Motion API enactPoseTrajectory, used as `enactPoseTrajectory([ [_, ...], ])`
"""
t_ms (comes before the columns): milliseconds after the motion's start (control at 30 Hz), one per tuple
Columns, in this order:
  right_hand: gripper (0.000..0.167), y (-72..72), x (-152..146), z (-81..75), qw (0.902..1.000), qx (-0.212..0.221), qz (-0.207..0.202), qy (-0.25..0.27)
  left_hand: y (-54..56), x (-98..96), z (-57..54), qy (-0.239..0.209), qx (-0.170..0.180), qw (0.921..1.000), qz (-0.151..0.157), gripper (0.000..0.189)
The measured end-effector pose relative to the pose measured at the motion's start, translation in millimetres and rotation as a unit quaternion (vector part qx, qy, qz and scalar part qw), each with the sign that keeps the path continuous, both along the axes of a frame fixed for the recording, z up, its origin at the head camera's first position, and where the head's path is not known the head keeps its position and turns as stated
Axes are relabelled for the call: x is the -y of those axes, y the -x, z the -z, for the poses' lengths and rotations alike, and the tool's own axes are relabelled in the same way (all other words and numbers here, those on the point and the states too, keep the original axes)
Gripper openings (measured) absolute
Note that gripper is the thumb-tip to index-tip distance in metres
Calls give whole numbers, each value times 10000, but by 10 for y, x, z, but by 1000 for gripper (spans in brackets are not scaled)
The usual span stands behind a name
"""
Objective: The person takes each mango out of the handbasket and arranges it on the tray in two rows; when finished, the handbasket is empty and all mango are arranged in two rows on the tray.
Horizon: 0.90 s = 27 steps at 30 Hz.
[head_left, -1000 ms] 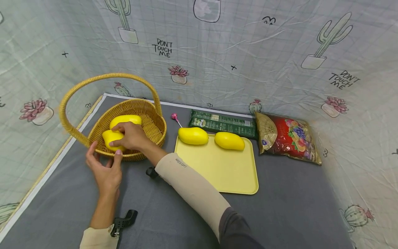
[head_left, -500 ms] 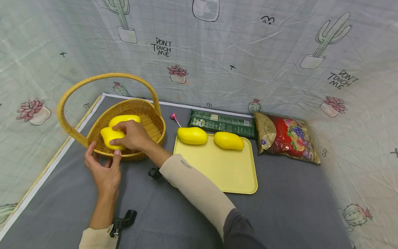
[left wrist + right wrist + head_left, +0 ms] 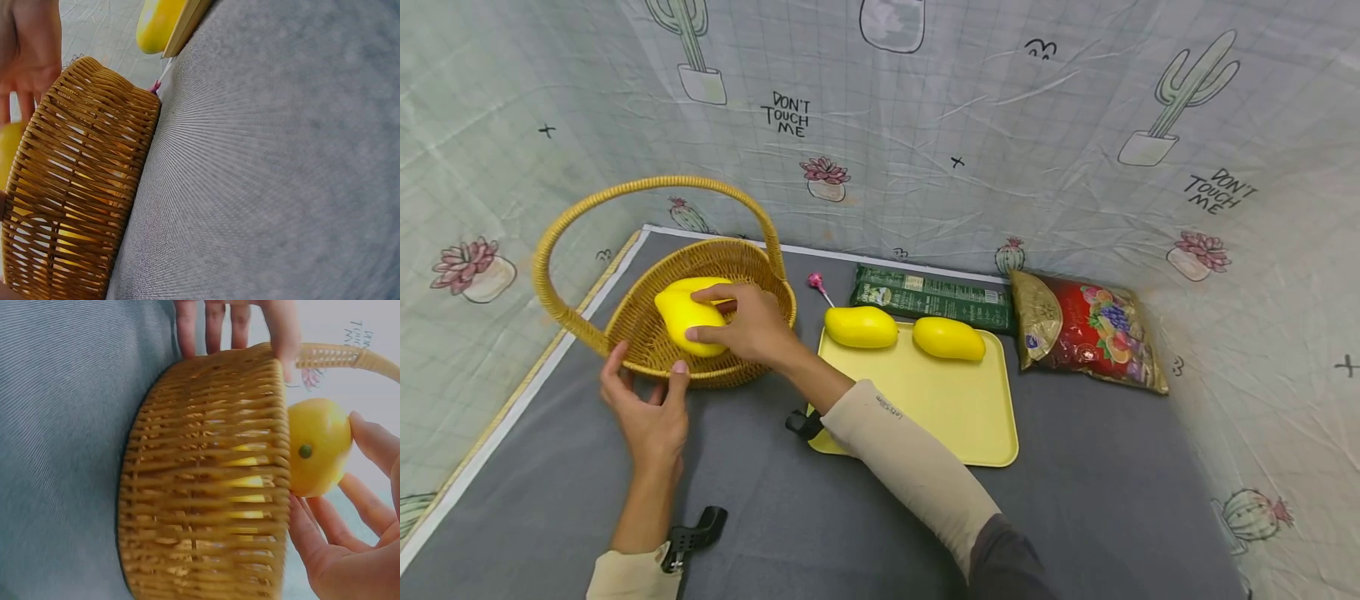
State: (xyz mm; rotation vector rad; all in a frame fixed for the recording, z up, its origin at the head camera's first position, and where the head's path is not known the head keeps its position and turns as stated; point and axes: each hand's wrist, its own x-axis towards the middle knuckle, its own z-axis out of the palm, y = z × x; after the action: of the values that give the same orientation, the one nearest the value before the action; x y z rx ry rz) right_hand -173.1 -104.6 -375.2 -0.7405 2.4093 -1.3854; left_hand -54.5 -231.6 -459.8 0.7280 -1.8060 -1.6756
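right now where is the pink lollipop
In the head view, the pink lollipop lies left of centre, between the wicker basket and the green packet.

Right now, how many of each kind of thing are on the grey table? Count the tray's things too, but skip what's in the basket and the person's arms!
Yellow fruits: 2
Packs: 2
Lollipop: 1
Tray: 1
Basket: 1
Total: 7

Staged tabletop setup, looks like. Wrinkled cactus-print sheet (image 3: 887, 117) closes in back and both sides of gray cloth-covered table (image 3: 1097, 483); home or lab, can't tell
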Motion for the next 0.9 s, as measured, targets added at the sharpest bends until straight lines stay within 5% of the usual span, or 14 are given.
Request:
enactPoseTrajectory([
  [400, 50, -59, -544, -114, 9956, -26, -287, 891, -8, 4, -11, -102, -94, 9999, -39, 78],
  [900, 53, -120, -1283, -202, 9917, -75, -845, 961, -12, -2, -17, -30, -107, 9999, -48, 77],
])
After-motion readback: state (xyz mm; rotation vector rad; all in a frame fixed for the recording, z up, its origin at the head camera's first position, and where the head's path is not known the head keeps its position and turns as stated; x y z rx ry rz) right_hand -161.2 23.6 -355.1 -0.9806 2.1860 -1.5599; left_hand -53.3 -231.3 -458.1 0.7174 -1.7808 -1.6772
